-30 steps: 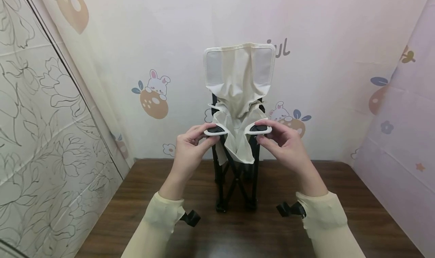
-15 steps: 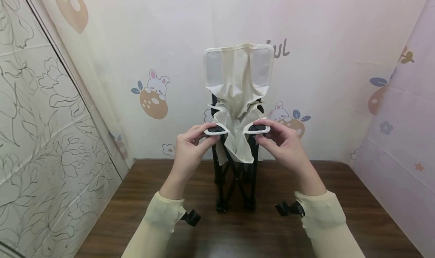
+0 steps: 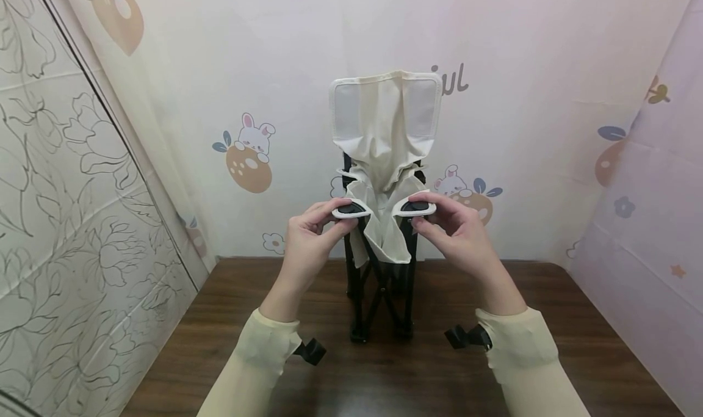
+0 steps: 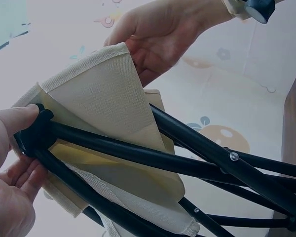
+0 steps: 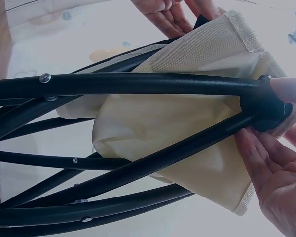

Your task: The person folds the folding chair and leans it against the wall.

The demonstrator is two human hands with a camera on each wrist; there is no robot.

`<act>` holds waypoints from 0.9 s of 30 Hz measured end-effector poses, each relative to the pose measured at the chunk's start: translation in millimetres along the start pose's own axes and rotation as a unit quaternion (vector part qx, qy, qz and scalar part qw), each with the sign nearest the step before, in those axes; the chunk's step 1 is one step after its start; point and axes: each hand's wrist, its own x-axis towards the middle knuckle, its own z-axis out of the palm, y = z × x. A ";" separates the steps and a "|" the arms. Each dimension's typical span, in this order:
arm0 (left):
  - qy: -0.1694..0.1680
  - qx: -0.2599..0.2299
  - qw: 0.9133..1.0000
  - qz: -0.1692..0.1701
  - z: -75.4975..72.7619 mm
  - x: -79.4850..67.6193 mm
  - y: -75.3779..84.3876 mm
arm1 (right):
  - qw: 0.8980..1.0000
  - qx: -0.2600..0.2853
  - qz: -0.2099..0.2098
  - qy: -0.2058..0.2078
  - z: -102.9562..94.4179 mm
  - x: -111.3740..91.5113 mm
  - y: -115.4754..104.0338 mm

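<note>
A small folding chair (image 3: 384, 115) with cream fabric and black crossed legs stands upright and partly folded on the table. My left hand (image 3: 310, 234) pinches its left front corner, thumb below and fingers on top by a black cap. On the other side my right hand (image 3: 458, 231) grips the matching right front corner the same way. In the left wrist view, the thumb lies against a black plastic joint (image 4: 35, 131) where two tubes meet. A similar black joint (image 5: 264, 103) sits between thumb and fingers in the right wrist view. Between the hands the seat fabric sags in folds.
The brown wooden table (image 3: 274, 368) carries the chair near its back edge. Behind it hangs a pale curtain (image 3: 296, 38) with rabbit and fruit prints. A flower-line panel (image 3: 71, 179) borders the left side.
Both hands keep their hold on the chair's corners. The right hand and the right corner have shifted very slightly left; the chair is otherwise nearly unchanged.
</note>
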 end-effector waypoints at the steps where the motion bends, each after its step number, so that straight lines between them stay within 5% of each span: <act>1: 0.000 -0.001 1.000 0.000 0.2 0.1 0.0 | 1.000 0.001 0.000 0.000 0.1 0.2 0.1; 27: -0.003 0.002 1.000 0.006 5.0 2.8 -3.1 | 1.000 0.015 0.002 0.001 2.2 3.2 0.6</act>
